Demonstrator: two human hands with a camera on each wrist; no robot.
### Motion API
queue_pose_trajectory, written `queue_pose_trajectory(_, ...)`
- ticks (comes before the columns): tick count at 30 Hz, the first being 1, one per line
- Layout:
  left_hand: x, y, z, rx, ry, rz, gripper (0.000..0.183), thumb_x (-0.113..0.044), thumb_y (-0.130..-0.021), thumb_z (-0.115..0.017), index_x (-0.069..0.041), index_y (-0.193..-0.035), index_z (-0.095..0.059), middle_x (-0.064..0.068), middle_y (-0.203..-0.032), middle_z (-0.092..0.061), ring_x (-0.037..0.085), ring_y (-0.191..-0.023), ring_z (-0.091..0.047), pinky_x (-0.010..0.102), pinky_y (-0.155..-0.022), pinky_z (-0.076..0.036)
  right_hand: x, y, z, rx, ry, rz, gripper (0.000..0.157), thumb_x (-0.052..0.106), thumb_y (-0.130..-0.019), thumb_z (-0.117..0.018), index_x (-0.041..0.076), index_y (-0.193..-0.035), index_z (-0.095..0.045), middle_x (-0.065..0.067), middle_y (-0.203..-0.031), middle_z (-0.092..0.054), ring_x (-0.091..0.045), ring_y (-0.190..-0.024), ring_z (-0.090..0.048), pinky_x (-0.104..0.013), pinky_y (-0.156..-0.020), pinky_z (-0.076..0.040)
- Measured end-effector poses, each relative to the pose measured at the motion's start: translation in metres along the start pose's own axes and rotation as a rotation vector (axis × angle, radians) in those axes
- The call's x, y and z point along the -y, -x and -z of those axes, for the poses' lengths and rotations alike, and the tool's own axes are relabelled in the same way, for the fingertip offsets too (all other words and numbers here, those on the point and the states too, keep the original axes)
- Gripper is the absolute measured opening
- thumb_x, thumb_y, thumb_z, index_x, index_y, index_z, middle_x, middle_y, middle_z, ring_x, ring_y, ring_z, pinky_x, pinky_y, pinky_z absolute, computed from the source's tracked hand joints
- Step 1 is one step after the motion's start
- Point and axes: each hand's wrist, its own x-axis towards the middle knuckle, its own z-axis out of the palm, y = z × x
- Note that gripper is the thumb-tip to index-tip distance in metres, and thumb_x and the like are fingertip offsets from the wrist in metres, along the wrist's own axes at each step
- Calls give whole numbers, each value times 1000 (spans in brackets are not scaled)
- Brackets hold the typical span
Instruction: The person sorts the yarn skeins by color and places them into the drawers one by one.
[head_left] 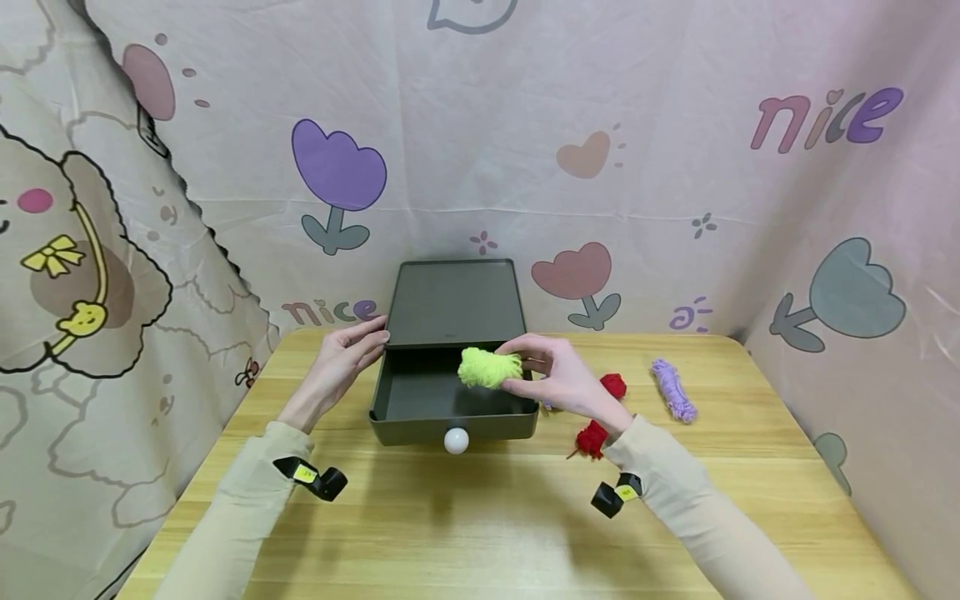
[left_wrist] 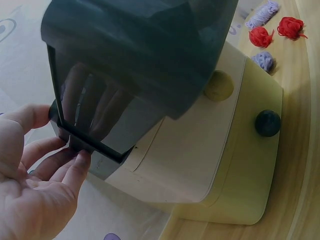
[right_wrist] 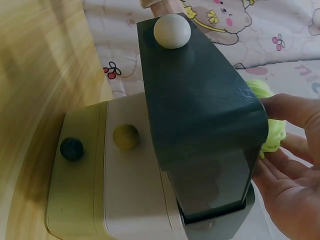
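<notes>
A small desktop drawer cabinet point(head_left: 457, 300) stands on the table with its dark grey top drawer point(head_left: 453, 427) pulled out. No contents show inside the visible part of that drawer. Between thumb and fingers, my right hand point(head_left: 558, 375) pinches a bundle of yellow-green yarn point(head_left: 486, 368) over the drawer's right half. The same yarn point(right_wrist: 274, 132) is partly hidden behind the drawer side in the right wrist view. My left hand point(head_left: 341, 362) has its fingertips against the cabinet's upper left edge; its fingers point(left_wrist: 75, 172) look fairly straight.
Beneath lie a cream drawer point(left_wrist: 185, 150) with a yellow knob and a yellow drawer point(left_wrist: 250, 165) with a dark knob. Right of the cabinet are red yarn bundles point(head_left: 592, 439) and a purple yarn bundle point(head_left: 675, 390); another purple bundle point(left_wrist: 263, 61) sits close beside it. A patterned cloth point(head_left: 465, 167) hangs behind.
</notes>
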Motion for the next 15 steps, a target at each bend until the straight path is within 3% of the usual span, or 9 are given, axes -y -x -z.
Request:
queue_pose_trajectory(8, 0, 0, 0, -1, -2, -1, 55, -20, -90, -52, -6, -139, -31, 10, -150, -15, 19, -132, -31, 18, -99, -40, 12, -5, -7, -4, 180, 30, 31, 2, -73, -69, -1, -103, -61, -13, -102, -62, -21, -89, -61, -32, -84, -54)
queue_pose_trajectory(15, 0, 0, 0, -1, 0, 1, 55, -20, -90, -52, -5, -139, -30, 11, -150, -14, 19, -132, -30, 17, -99, -41, 12, -6, -11, -31, 277, 114, 29, 5, -72, -72, 2, -100, -64, -12, -98, -65, -21, -86, -60, -40, -82, -53)
